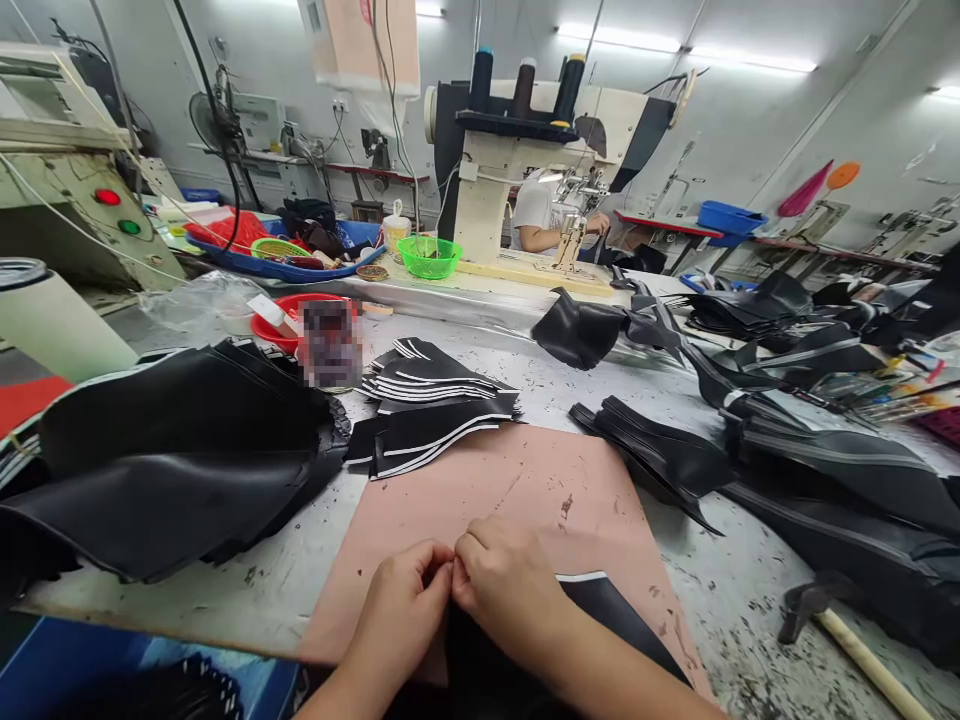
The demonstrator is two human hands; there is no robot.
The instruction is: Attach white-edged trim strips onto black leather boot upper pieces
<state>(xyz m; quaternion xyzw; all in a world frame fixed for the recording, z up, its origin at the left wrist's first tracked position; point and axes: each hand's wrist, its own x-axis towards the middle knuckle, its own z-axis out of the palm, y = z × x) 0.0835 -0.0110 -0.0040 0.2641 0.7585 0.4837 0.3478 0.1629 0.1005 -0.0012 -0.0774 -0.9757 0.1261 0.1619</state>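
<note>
Side by side at the front of a pinkish board, my two hands meet at the fingertips. My left hand is closed in a pinch of thumb and forefinger. Against it, my right hand is closed with its fingers curled down. Between and below them lies a black leather-like piece with a white strip along its far edge. The pinched spot is at the piece's left edge, largely covered by the fingers. Just beyond is a fanned stack of black pieces with white edges.
A large pile of black pieces lies left; more black pieces lie right. A hammer rests at the right front. Behind stand a red bowl, a green basket and a sewing machine. Another person sits beyond it.
</note>
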